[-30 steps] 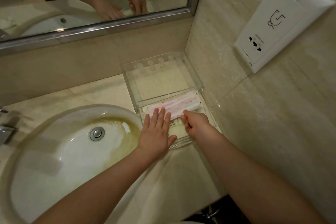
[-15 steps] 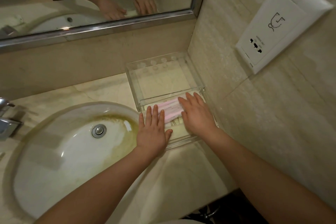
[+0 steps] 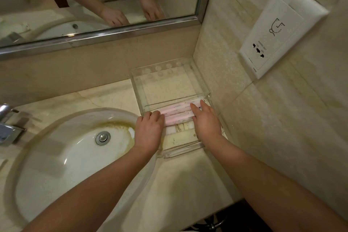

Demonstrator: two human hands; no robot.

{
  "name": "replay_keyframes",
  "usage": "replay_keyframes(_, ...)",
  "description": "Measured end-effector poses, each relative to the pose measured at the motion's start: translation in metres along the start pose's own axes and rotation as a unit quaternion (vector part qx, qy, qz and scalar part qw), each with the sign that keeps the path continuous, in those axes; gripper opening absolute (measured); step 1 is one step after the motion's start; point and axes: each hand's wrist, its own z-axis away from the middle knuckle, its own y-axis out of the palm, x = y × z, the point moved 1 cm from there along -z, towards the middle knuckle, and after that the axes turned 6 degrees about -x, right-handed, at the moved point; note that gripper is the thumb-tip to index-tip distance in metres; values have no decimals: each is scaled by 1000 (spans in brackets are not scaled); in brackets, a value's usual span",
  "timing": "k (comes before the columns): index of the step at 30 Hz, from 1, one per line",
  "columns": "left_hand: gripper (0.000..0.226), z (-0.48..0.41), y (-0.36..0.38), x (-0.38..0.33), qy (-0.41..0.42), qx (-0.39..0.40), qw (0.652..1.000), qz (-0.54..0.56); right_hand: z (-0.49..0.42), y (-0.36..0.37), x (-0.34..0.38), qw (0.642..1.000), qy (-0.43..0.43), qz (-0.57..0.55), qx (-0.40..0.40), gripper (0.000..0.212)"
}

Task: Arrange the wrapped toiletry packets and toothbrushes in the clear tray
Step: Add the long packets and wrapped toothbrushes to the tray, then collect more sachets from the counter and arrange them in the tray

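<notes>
A clear tray [image 3: 179, 151] stands in the counter's right corner, split into a far and a near compartment. Several pink wrapped toothbrushes [image 3: 178, 112] lie side by side across the near compartment, with white wrapped packets [image 3: 180, 130] in front of them. My left hand [image 3: 149, 130] rests at the left ends of the toothbrushes, fingers curled down onto them. My right hand [image 3: 206, 120] lies flat over their right ends, fingers spread. Neither hand lifts anything.
A white sink basin [image 3: 62, 156] with a metal drain fills the left of the counter, a chrome tap [image 3: 7, 128] at its far left. A mirror [image 3: 98, 0] runs along the back wall. A white wall socket [image 3: 278, 30] hangs on the right wall.
My left hand slid left and curled at the toothbrushes' left ends. My right hand moved up from the packets and spread flat over the right ends.
</notes>
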Motion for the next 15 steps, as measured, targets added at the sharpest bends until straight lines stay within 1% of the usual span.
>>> replay_keyframes(3,51,3,3,-3,33,-12,999,16,2,0,1,1000,-11,22,-16,72)
replay_keyframes(5,55,7,6,-10,56,25,998,18,4,1,2,999,-28,33,-9,72)
replay_keyframes(7,55,9,9,-14,45,72,996,8,6,2,2,998,-42,34,9,74)
replay_keyframes(9,56,9,7,-15,40,92,995,4,5,-2,3,998,-48,35,17,76)
replay_keyframes(11,57,12,2,-14,38,91,995,28,6,-7,6,998,-44,32,18,75)
replay_keyframes(13,54,14,-8,-18,40,76,994,69,9,-12,12,999,-41,20,13,66)
replay_keyframes(15,53,25,-22,-15,6,29,993,111,13,-11,33,996,-89,-4,-8,58)
